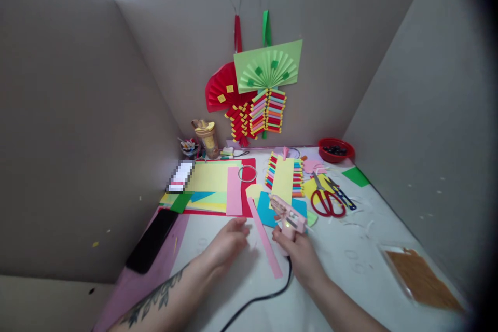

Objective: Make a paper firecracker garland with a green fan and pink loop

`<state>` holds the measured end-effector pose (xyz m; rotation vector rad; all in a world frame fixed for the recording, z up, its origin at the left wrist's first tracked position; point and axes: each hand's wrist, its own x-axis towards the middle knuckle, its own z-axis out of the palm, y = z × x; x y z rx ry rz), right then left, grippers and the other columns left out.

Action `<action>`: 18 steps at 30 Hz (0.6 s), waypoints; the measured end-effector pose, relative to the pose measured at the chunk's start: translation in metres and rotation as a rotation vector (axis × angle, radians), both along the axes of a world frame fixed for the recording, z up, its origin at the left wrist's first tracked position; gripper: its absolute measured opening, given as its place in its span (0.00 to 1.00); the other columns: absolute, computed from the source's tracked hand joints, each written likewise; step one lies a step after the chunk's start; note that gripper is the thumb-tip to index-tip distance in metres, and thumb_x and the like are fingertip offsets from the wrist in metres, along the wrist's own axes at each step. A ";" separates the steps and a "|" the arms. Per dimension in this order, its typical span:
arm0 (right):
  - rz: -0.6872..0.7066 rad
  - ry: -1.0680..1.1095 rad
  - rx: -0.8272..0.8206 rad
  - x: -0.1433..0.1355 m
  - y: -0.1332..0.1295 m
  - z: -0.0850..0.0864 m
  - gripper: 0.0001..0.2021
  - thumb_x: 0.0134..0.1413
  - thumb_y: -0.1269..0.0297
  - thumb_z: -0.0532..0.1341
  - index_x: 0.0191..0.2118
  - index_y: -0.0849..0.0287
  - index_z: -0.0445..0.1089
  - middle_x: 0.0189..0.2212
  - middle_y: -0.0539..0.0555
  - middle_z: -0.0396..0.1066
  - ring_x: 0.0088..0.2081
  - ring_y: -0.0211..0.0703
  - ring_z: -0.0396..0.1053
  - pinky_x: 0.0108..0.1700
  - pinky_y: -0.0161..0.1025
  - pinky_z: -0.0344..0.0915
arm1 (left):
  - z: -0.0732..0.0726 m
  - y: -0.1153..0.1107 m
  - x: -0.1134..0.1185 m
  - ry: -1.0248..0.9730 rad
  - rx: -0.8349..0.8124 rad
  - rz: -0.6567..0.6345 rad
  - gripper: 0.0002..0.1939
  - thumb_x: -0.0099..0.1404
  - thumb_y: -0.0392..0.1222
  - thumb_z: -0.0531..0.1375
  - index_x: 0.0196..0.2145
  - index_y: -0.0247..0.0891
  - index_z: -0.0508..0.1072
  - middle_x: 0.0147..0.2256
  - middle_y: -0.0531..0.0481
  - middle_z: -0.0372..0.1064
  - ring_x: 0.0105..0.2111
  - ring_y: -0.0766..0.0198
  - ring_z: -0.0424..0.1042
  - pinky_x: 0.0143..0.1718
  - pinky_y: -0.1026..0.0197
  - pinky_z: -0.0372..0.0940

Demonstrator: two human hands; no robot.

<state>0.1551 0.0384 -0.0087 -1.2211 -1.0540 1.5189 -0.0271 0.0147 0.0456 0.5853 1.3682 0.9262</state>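
My right hand (pixel 305 258) is wrapped round the handle of a pink hot glue gun (pixel 287 212), its nozzle tilted up and to the left. A black cord (pixel 259 298) trails from the gun's base toward the table's front edge. To the left, my left hand (pixel 230 238) hovers near the table with loosely bent fingers and nothing visible in them. Between the hands a long pink paper strip (pixel 266 241) lies at a slant. Beyond the gun, a pale yellow paper strip (pixel 283 176) lies over rows of coloured paper rolls (pixel 298 176), next to blue paper (pixel 264 212).
Red-handled scissors (pixel 329 203) and a dark blue cutter (pixel 344 194) lie right of the rolls. Behind them stands a red bowl (pixel 353 151). Stacked paper (pixel 210 176), a metal ring (pixel 247 173) and a black phone (pixel 151 241) are leftward. A plastic-wrapped brown packet (pixel 422 277) lies right.
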 end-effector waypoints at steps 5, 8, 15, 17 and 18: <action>0.033 0.017 0.022 -0.002 -0.001 0.002 0.14 0.43 0.55 0.65 0.32 0.60 0.70 0.28 0.53 0.70 0.31 0.45 0.65 0.34 0.38 0.61 | 0.000 0.009 0.019 -0.209 -0.070 0.026 0.23 0.42 0.29 0.59 0.39 0.37 0.68 0.44 0.46 0.66 0.40 0.63 0.66 0.36 0.64 0.57; 0.016 -0.002 0.027 -0.003 -0.001 0.005 0.16 0.43 0.54 0.65 0.35 0.61 0.71 0.32 0.56 0.72 0.35 0.48 0.67 0.38 0.41 0.63 | -0.004 0.014 0.021 -0.216 -0.059 -0.022 0.20 0.43 0.30 0.60 0.38 0.36 0.71 0.41 0.48 0.67 0.36 0.66 0.65 0.33 0.66 0.55; 0.046 0.073 0.021 -0.007 0.000 -0.005 0.17 0.44 0.54 0.66 0.38 0.60 0.72 0.34 0.57 0.73 0.39 0.51 0.69 0.42 0.43 0.64 | -0.017 0.009 0.033 -0.246 -0.020 -0.089 0.18 0.46 0.34 0.63 0.38 0.35 0.74 0.39 0.47 0.71 0.39 0.63 0.67 0.37 0.64 0.56; 0.053 0.090 0.015 -0.008 -0.001 -0.007 0.17 0.43 0.54 0.66 0.38 0.60 0.72 0.34 0.56 0.73 0.39 0.51 0.69 0.42 0.43 0.65 | -0.019 0.006 0.035 -0.244 -0.002 -0.112 0.18 0.47 0.36 0.64 0.39 0.34 0.73 0.40 0.45 0.71 0.40 0.61 0.68 0.39 0.63 0.57; 0.055 0.093 0.004 -0.008 -0.001 -0.009 0.17 0.43 0.55 0.66 0.38 0.61 0.71 0.34 0.56 0.73 0.38 0.51 0.69 0.41 0.43 0.65 | -0.019 0.005 0.032 -0.221 0.014 -0.133 0.18 0.48 0.37 0.64 0.40 0.34 0.73 0.41 0.44 0.71 0.41 0.59 0.69 0.39 0.62 0.59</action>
